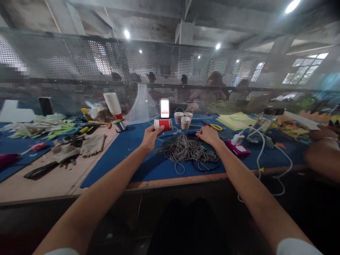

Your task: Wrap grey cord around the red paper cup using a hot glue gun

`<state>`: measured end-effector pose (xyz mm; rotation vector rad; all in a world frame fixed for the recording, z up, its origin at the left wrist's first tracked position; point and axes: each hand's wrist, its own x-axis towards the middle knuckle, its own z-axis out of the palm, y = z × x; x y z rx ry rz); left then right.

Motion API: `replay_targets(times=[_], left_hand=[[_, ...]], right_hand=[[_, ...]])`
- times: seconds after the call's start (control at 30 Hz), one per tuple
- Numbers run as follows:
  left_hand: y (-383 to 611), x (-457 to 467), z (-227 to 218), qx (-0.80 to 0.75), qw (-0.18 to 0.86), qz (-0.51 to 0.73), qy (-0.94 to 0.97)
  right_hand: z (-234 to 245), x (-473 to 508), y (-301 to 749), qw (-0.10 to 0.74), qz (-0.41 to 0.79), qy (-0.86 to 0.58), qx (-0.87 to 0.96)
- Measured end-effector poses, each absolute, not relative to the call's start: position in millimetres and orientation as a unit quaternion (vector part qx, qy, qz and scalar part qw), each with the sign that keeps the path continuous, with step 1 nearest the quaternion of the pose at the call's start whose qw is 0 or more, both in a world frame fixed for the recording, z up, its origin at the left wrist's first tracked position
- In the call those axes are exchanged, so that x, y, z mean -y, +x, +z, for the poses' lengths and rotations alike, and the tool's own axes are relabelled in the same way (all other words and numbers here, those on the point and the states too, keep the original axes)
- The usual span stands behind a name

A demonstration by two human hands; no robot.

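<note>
Where the red cup is held: frame centre, by the left hand, fingers wrapped around it.
Right hand: fingers are bent near a blue tool; grip cannot be told.

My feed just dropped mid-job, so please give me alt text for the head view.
The left hand holds a red-and-white cup on its side over a blue mat; the right hand is at a slim blue object by a tangled heap of grey cord. Beyond stand small cups and a lit screen.
</note>
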<state>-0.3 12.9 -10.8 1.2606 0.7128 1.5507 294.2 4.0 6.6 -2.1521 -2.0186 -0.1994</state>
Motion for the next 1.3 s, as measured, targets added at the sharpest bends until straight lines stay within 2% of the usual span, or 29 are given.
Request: replay_targets(times=[0.3,0.57,0.63,0.77,0.83,0.9,1.03,1.3], left_hand=[[-1.1,-13.5,-11.7,-0.308,0.485,0.637,0.514],[-0.8,-13.2,-11.1,-0.319,0.481,0.645,0.501],[-1.2,-13.5,-11.7,-0.316,0.483,0.643,0.503],[-1.9,-13.4,-12.3,-0.316,0.481,0.642,0.507],[-2.2,-13.4,-12.8,-0.315,0.481,0.642,0.508],[-2.7,-13.7,-13.5,-0.308,0.486,0.637,0.513],[-3.1,-13.8,-14.6,-0.301,0.492,0.635,0.514],[-2.3,-11.8,-11.3,-0.319,0.495,0.637,0.498]], right_hand=[[-3.5,-24.3,324.1,0.075,0.032,-0.725,0.683],[2.2,-16.3,340.6,0.186,0.048,-0.714,0.673],[5.9,-14.9,339.4,0.242,0.076,-0.698,0.67],[11.6,-11.7,322.8,0.489,0.186,-0.571,0.633],[15.0,-6.9,308.3,0.555,0.202,-0.504,0.63],[18.4,0.4,291.9,0.577,0.216,-0.473,0.63],[21.7,14.9,262.5,0.596,0.318,-0.406,0.615],[26.1,20.2,238.6,0.568,0.288,-0.407,0.655]])
